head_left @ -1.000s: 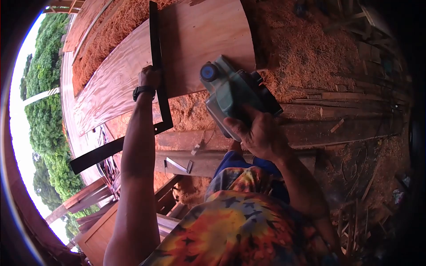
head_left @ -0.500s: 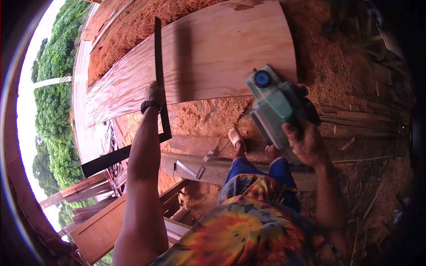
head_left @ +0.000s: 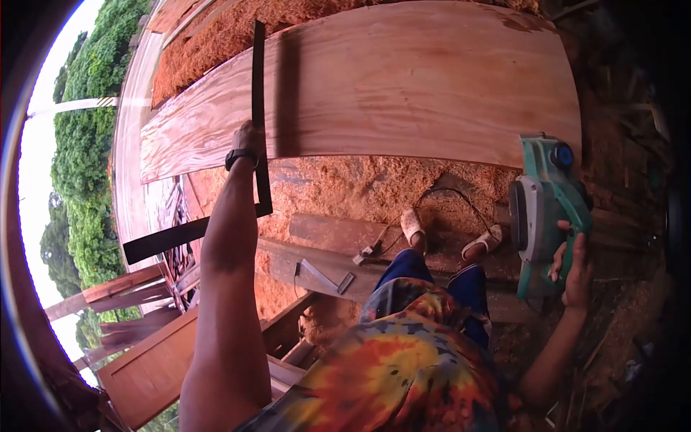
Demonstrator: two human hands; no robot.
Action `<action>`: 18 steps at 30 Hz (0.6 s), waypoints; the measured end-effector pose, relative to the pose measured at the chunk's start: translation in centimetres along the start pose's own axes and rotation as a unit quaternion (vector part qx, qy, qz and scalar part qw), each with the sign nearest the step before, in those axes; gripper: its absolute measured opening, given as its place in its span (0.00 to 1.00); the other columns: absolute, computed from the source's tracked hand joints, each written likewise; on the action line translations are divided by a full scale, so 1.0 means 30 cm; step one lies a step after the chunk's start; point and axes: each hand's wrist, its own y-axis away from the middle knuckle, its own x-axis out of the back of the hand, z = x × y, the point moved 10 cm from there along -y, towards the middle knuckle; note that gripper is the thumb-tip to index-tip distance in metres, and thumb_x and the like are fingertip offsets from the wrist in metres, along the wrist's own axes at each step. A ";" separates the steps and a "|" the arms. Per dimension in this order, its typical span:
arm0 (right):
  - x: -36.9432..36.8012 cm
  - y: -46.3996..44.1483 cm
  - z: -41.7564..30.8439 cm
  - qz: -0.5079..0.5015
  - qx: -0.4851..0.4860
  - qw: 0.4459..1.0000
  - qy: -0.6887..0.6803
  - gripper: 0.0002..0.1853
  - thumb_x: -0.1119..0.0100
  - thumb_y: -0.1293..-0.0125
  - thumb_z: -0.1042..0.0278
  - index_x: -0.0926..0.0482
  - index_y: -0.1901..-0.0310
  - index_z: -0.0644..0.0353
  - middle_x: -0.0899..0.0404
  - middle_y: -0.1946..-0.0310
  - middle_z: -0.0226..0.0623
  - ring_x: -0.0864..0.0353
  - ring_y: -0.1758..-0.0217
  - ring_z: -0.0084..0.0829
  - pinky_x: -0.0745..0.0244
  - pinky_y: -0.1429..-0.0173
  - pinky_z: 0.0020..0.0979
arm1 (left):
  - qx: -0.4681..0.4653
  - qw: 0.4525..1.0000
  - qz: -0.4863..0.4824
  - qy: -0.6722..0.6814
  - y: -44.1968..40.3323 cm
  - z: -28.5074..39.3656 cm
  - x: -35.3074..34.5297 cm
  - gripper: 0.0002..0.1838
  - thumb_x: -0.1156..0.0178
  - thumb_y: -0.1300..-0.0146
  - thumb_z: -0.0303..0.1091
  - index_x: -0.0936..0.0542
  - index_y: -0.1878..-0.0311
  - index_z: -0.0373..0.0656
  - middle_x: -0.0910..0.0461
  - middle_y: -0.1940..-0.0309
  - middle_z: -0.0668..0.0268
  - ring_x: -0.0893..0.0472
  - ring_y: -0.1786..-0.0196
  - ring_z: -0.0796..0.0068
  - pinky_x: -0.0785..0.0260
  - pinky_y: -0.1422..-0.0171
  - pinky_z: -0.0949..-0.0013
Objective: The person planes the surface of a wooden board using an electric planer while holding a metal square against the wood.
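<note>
My left hand (head_left: 247,137) is closed around the long arm of a black L-shaped framing square (head_left: 258,72), raised above the near edge of a wide wooden board (head_left: 432,93). The square casts a dark shadow on the board. Off to the right, my right hand (head_left: 572,270) grips the rear handle of a green electric planer (head_left: 534,216). The planer is held up near the board's right end, its front by the board's near corner. Whether it touches the board I cannot tell.
Wood shavings (head_left: 345,187) cover the floor and the far side. A small metal square (head_left: 322,276) and a plug on a cord (head_left: 367,252) lie by my feet. Brown panels (head_left: 155,367) stand at lower left; scrap timber lies at right.
The planer in my right hand has swung right and lower, turning more upright, and more of the board's right end shows. My left hand keeps the framing square in nearly the same place.
</note>
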 end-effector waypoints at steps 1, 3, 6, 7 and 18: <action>-0.025 0.011 0.009 0.017 -0.009 1.000 -0.017 0.29 0.62 0.20 0.42 0.28 0.39 0.61 0.36 0.81 0.26 0.36 0.83 0.17 0.37 0.76 0.22 | 0.000 1.000 -0.011 0.018 -0.012 -0.011 -0.009 0.19 0.46 0.32 0.46 0.19 0.53 0.39 0.17 0.52 0.42 0.20 0.45 0.40 0.28 0.41 0.46; -0.071 0.026 0.012 0.048 -0.018 0.998 -0.043 0.29 0.62 0.20 0.41 0.28 0.39 0.61 0.36 0.81 0.26 0.36 0.83 0.17 0.37 0.76 0.23 | -0.015 0.999 -0.026 0.025 -0.038 -0.020 -0.024 0.21 0.44 0.33 0.49 0.18 0.51 0.39 0.17 0.52 0.44 0.20 0.44 0.42 0.28 0.40 0.48; -0.121 0.050 0.023 0.082 -0.023 0.994 -0.064 0.31 0.62 0.20 0.39 0.29 0.39 0.61 0.36 0.81 0.26 0.37 0.84 0.18 0.37 0.76 0.23 | -0.040 0.998 -0.021 0.036 -0.037 -0.008 -0.019 0.22 0.43 0.34 0.49 0.18 0.51 0.39 0.17 0.51 0.44 0.20 0.44 0.43 0.28 0.39 0.49; -0.126 0.052 0.032 0.088 -0.024 0.993 -0.069 0.31 0.62 0.20 0.39 0.29 0.39 0.61 0.36 0.80 0.26 0.37 0.84 0.18 0.37 0.76 0.23 | -0.057 0.998 -0.010 0.037 -0.046 -0.010 -0.023 0.22 0.42 0.34 0.49 0.18 0.51 0.39 0.17 0.51 0.44 0.20 0.43 0.44 0.28 0.39 0.49; -0.182 0.073 0.000 0.097 -0.023 0.990 -0.098 0.31 0.59 0.22 0.38 0.29 0.37 0.60 0.36 0.78 0.27 0.36 0.82 0.19 0.36 0.74 0.24 | -0.054 0.995 0.005 0.087 -0.018 0.018 -0.005 0.17 0.45 0.34 0.43 0.18 0.53 0.40 0.17 0.54 0.44 0.19 0.47 0.40 0.27 0.42 0.47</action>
